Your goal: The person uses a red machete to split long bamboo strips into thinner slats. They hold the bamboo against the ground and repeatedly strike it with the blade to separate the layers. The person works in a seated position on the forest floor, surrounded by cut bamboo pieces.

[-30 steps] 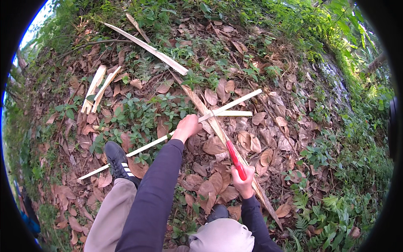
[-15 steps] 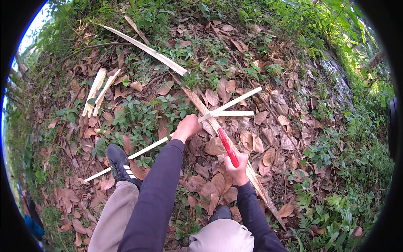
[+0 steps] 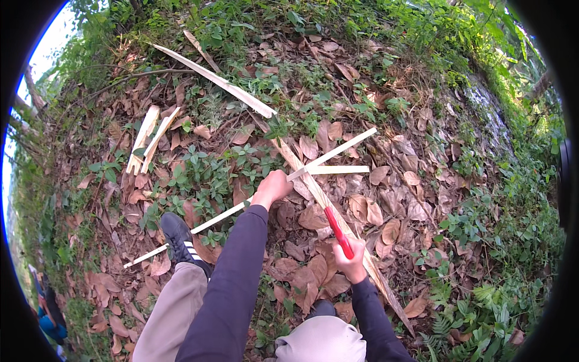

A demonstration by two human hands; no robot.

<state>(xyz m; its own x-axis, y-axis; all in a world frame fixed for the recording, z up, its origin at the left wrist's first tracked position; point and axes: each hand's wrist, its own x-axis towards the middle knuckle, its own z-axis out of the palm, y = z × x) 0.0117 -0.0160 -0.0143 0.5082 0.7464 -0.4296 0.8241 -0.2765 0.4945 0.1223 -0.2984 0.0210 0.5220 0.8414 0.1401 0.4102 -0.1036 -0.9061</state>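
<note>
My left hand (image 3: 275, 187) is closed on a long pale wood strip (image 3: 220, 218), which runs from beside my left shoe, under the hand and across a rough split board (image 3: 381, 282). My right hand (image 3: 350, 260) grips a red-handled saw (image 3: 339, 231) over that board. The saw's blade points away from me to where the strip crosses, and it is hard to make out against the wood. A shorter pale strip (image 3: 344, 169) lies on the far side of the board, near the crossing.
Two split wood pieces (image 3: 143, 139) lie on the leaves at left. A long pointed pale piece (image 3: 217, 80) lies beyond the board. Dry leaves and low green plants cover the ground. My left shoe (image 3: 181, 241) rests by the strip.
My right hand and the saw have moved back toward me and slightly right. My left hand keeps its hold on the strip. The whole view has shifted slightly.
</note>
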